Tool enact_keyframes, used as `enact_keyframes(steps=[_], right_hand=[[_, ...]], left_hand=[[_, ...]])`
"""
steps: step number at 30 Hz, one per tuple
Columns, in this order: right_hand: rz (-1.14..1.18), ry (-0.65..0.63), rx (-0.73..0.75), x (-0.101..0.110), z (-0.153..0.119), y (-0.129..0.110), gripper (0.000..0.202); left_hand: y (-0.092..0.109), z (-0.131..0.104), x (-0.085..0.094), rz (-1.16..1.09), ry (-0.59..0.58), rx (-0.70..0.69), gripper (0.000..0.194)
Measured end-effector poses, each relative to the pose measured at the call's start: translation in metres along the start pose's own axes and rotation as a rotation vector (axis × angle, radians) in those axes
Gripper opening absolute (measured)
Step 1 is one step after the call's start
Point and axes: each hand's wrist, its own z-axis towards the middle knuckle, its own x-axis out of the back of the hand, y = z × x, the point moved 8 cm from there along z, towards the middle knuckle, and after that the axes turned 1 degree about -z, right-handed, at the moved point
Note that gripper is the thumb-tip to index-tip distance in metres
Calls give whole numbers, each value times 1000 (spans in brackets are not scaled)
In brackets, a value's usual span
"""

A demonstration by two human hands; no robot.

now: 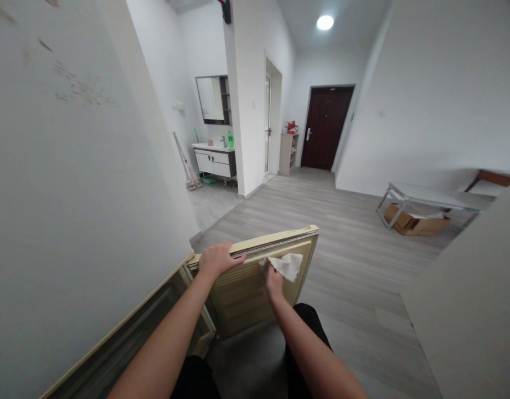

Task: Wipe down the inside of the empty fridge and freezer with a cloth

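A cream-coloured refrigerator door (246, 302) stands swung out, its ribbed inner face turned toward me. My left hand (216, 259) is closed over the door's top edge near the hinge side, the thumb on the inner side. Pinched in my right hand (273, 281) is a white cloth (290, 266), held at the upper part of the inner face. Part of the cloth spreads out to the right of my fingers. To the left lies the open refrigerator body (155, 316), its dark interior partly hidden by my left forearm.
A white wall (92, 194) runs close along the left. Grey plank floor (346, 249) stretches toward a dark red door (327, 127). On the right, a cardboard box (421, 221) sits under a metal-framed table (433, 194). A sink cabinet (213, 160) stands farther back.
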Motion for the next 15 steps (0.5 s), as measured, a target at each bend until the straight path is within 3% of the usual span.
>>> enact_keyframes(steps=[4,8,11,15], right_hand=[[15,-260,-36,-59,-71,29,35],[63,-426,148,-91,-121,30,33],[92,-406,197,-88,-121,29,37],[123,-260,191,-54,-83,29,43]], left_hand=[[0,-1,1,-1,1,-1,69],[0,-2,0,-5,1,-6,70],[0,-4,1,-3,-3,-2,72],[0,-5,3,-6,-13,-2,70]])
